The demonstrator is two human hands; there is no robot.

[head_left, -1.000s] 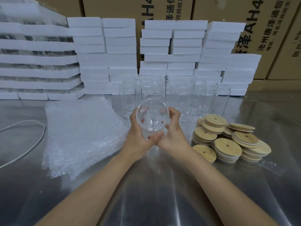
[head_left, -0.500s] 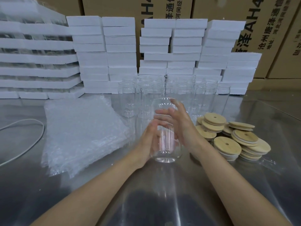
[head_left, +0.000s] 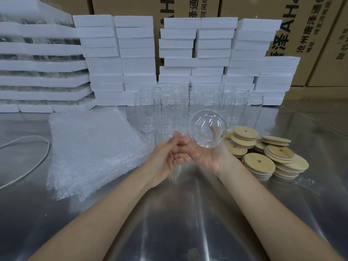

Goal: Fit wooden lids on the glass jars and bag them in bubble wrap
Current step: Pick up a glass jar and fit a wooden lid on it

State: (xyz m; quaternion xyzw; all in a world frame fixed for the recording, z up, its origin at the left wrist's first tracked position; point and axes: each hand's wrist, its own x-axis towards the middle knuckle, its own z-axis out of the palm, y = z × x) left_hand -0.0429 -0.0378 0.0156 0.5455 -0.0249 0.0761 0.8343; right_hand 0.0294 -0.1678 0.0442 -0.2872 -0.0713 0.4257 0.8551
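A clear glass jar (head_left: 207, 128) is held tilted above the steel table, one round end facing me. My right hand (head_left: 208, 155) holds it from below, palm up, fingers curled behind the glass. My left hand (head_left: 167, 159) sits just left of the jar with its fingers loosely curled, fingertips near the jar's lower left side; whether they touch it is unclear. Round wooden lids (head_left: 259, 163), each with a small hole, lie in stacks to the right. A pile of bubble-wrap bags (head_left: 92, 147) lies on the left.
Several empty glass jars (head_left: 190, 102) stand in rows behind my hands. White foam blocks (head_left: 139, 59) are stacked at the back, with cardboard boxes behind them. A white cable (head_left: 28, 162) curves over the table's left side.
The jar went from upright between both hands to tilted with an end toward me, moving up and right. My right hand turned palm up under it; my left hand came off its side.
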